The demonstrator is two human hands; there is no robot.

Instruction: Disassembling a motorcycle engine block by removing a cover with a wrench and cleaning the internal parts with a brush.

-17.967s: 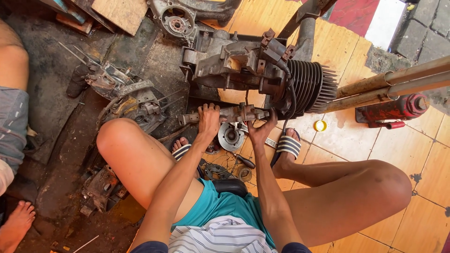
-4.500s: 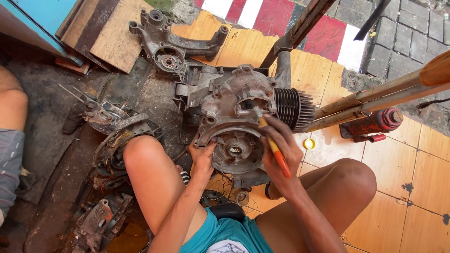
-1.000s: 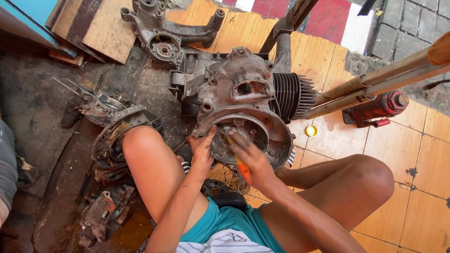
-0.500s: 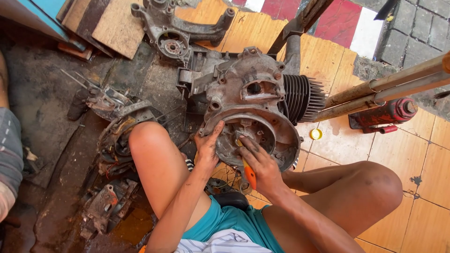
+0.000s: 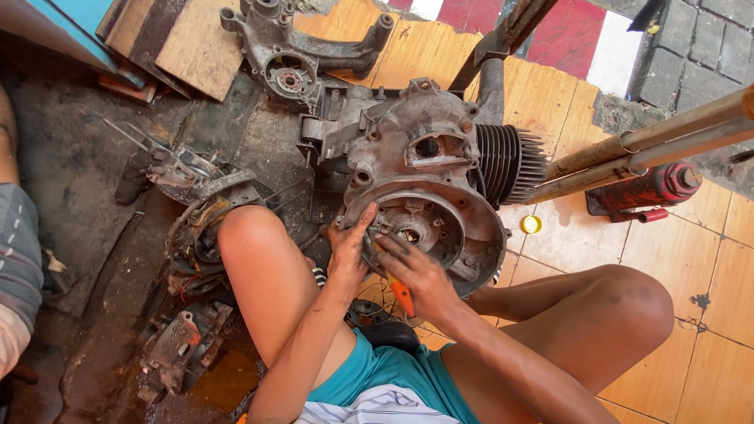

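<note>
A grimy grey engine block with a finned cylinder stands on the tiled floor between my knees. Its round open housing faces me. My left hand rests flat on the housing's left rim, fingers spread. My right hand reaches into the housing's middle and grips an orange-handled screwdriver, whose handle points back toward me. The tool's tip is hidden by my fingers.
A detached engine casing lies at the back beside wooden boards. Greasy parts and a round cover lie left of my knee. A red bottle jack, metal pipes and a small yellow cap are at the right. Another person's leg is at the left edge.
Over the last second my right hand with the screwdriver has shifted slightly deeper into the housing. My left hand has stayed on the rim. The view has drifted a little.
</note>
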